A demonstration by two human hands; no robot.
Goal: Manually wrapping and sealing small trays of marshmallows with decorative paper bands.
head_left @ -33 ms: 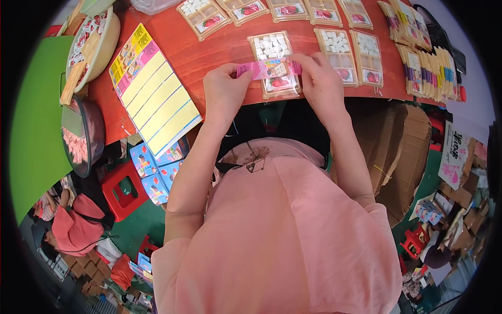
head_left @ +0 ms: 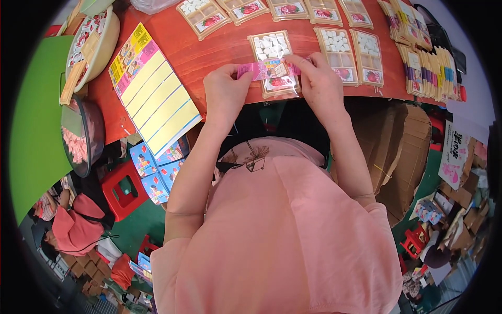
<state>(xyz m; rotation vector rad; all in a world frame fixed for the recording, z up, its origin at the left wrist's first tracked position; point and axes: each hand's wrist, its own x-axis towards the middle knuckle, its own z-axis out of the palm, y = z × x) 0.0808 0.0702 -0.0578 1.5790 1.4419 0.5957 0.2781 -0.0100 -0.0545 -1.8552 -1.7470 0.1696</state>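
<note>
Both the left hand and right hand pinch a pink label strip over the candy tray at twelve o'clock, apparently taut; keep it level and centred before pressing down.

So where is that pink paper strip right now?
In the head view, the pink strip is at the table's near edge, stretched between the left hand and right hand, over a clear packet.
</note>
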